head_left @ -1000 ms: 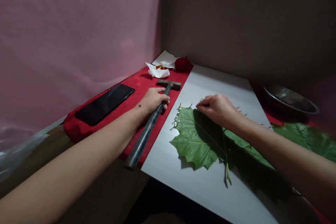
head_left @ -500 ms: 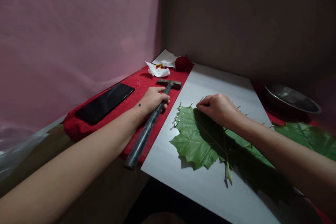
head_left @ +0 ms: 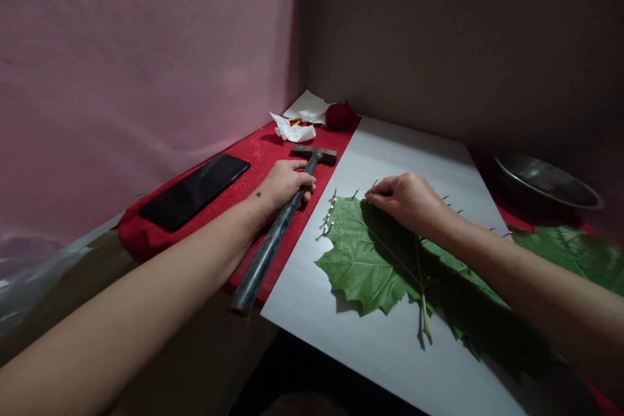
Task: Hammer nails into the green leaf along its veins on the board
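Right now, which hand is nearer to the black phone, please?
Left. The left hand, on the hammer, is just right of the black phone; the right hand is farther right, at the leaf's far edge.

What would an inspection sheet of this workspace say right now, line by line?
Surface: white board, red cloth showing on both sides.
Job's things: green leaf on the board, nails standing along its edge; hammer over the cloth.
Clutter: dark phone, crumpled tissue, round red object, metal bowl, second leaf at right.
Hands: left hand has fingers curled round the hammer; right hand is at the leaf's upper edge, one nail by its fingertips, grip unclear.
Cables: nothing seen.
Surroundings: pinkish wall left, dark wall behind; dim light.
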Demonstrator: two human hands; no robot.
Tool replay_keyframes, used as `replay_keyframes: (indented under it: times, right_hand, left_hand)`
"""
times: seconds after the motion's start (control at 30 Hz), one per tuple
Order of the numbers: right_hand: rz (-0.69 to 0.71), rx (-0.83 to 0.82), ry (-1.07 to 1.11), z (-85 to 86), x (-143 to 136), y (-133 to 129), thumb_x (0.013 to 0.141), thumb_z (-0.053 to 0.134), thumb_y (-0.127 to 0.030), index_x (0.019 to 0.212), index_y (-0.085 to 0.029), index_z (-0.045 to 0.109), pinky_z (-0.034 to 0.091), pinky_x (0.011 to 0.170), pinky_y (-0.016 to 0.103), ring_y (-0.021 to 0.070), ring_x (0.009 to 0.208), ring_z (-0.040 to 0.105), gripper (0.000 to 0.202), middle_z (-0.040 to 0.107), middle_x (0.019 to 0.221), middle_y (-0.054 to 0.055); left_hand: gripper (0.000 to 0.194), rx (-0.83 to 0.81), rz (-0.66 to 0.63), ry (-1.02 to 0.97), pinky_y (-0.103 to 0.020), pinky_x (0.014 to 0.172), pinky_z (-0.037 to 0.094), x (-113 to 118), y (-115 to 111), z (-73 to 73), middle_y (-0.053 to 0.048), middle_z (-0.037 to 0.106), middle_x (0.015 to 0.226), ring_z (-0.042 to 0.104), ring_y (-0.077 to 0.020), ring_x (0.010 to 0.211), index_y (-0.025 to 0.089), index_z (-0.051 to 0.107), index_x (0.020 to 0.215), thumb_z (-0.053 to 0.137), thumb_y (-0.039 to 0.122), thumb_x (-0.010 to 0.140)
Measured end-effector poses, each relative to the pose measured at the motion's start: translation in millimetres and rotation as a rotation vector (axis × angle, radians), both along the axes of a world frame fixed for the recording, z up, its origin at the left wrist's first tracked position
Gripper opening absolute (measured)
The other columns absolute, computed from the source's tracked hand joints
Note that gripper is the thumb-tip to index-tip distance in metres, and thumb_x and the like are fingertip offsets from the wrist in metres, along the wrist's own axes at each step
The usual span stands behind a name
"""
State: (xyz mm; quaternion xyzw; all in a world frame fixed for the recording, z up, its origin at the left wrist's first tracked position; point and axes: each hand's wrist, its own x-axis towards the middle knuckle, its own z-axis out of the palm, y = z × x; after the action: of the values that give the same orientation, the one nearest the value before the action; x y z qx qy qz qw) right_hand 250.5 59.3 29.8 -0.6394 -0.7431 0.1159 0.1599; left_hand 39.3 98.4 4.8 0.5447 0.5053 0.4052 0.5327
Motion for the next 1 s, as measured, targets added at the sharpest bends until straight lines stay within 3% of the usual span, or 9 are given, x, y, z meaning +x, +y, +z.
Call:
replay_keyframes:
  times: [0.2, 0.37, 0.43, 0.57, 0.7, 0.8, 0.9, 1.0]
  right_hand:
    - [-0.016, 0.000, 0.012, -1.8, 0.6, 0.0, 0.073, 0.057, -0.025, 0.077, -0.018, 0.075, 0.042, 0.055, 0.024, 0.0147, 0.063, 0.062, 0.021, 0.071, 0.070, 0.005]
    - [-0.019, -0.013, 0.063, -3.6, 0.3, 0.7, 0.072, 0.057, -0.026, 0.075, -0.018, 0.076, 0.042, 0.054, 0.024, 0.0138, 0.061, 0.060, 0.021, 0.071, 0.071, 0.006]
    - [-0.037, -0.021, 0.067, -4.1, -0.7, 1.1, 0.072, 0.057, -0.025, 0.076, -0.018, 0.076, 0.041, 0.052, 0.024, 0.0135, 0.059, 0.059, 0.021, 0.071, 0.070, 0.006]
    - [-0.042, -0.018, 0.078, -3.7, -1.9, 1.9, 0.072, 0.057, -0.024, 0.077, -0.018, 0.076, 0.040, 0.051, 0.024, 0.0125, 0.055, 0.057, 0.021, 0.070, 0.065, 0.005]
    - [-0.068, -0.041, 0.080, -2.3, -2.0, 2.5, 0.071, 0.058, -0.024, 0.075, -0.018, 0.076, 0.039, 0.050, 0.024, 0.0122, 0.054, 0.055, 0.019, 0.068, 0.061, 0.005]
    - [-0.070, -0.045, 0.070, -2.2, -2.1, 3.2, 0.071, 0.058, -0.023, 0.075, -0.019, 0.076, 0.038, 0.049, 0.023, 0.0119, 0.053, 0.054, 0.019, 0.067, 0.060, 0.004]
    - [-0.072, -0.043, 0.060, -2.2, -2.2, 4.1, 0.071, 0.058, -0.024, 0.076, -0.020, 0.076, 0.036, 0.048, 0.023, 0.0117, 0.052, 0.053, 0.019, 0.066, 0.058, 0.003]
    - [-0.078, -0.046, 0.070, -1.2, -2.7, 4.1, 0.071, 0.060, -0.024, 0.075, -0.020, 0.076, 0.036, 0.048, 0.023, 0.0125, 0.053, 0.054, 0.018, 0.066, 0.058, 0.003]
  left_hand:
    - [0.027, -0.033, -0.001, 0.010, -0.021, 0.031, 0.034, 0.0, -3.6, 1.3, 0.002, 0.055, 0.044, 0.045, -0.0102, 0.032, 0.011, 0.060, 0.091, 0.060, 0.011, 0.064]
    - [0.067, 0.001, 0.044, 0.037, -0.021, 0.033, 0.036, -1.0, -5.5, 1.7, 0.005, 0.052, 0.039, 0.046, -0.0119, 0.031, 0.003, 0.045, 0.126, 0.062, 0.011, 0.062]
    - [0.074, 0.037, 0.055, 0.046, -0.020, 0.034, 0.037, -2.1, -7.1, 5.0, 0.006, 0.052, 0.040, 0.047, -0.0121, 0.033, 0.002, 0.040, 0.132, 0.063, 0.011, 0.061]
    - [0.064, 0.128, 0.056, 0.044, -0.018, 0.038, 0.037, -6.1, -16.9, 18.2, 0.005, 0.055, 0.047, 0.050, -0.0098, 0.039, 0.011, 0.053, 0.125, 0.065, 0.011, 0.062]
    - [0.063, 0.216, 0.012, 0.114, -0.018, 0.041, 0.037, -9.3, -40.3, 35.3, 0.006, 0.054, 0.050, 0.047, -0.0077, 0.041, 0.019, 0.057, 0.124, 0.067, 0.010, 0.063]
    - [0.058, 0.289, -0.031, 0.197, -0.017, 0.048, 0.042, -8.1, -61.1, 45.3, 0.003, 0.065, 0.069, 0.053, -0.0082, 0.050, 0.024, 0.061, 0.121, 0.068, 0.010, 0.065]
    - [0.055, 0.347, -0.130, 0.316, -0.017, 0.055, 0.046, -5.5, -76.2, 49.3, 0.003, 0.069, 0.081, 0.060, -0.0110, 0.064, 0.029, 0.061, 0.121, 0.064, 0.011, 0.069]
    - [0.057, 0.445, -0.205, 0.494, -0.019, 0.064, 0.049, -4.8, -83.9, 49.4, 0.003, 0.068, 0.079, 0.064, -0.0154, 0.076, 0.030, 0.058, 0.124, 0.061, 0.010, 0.071]
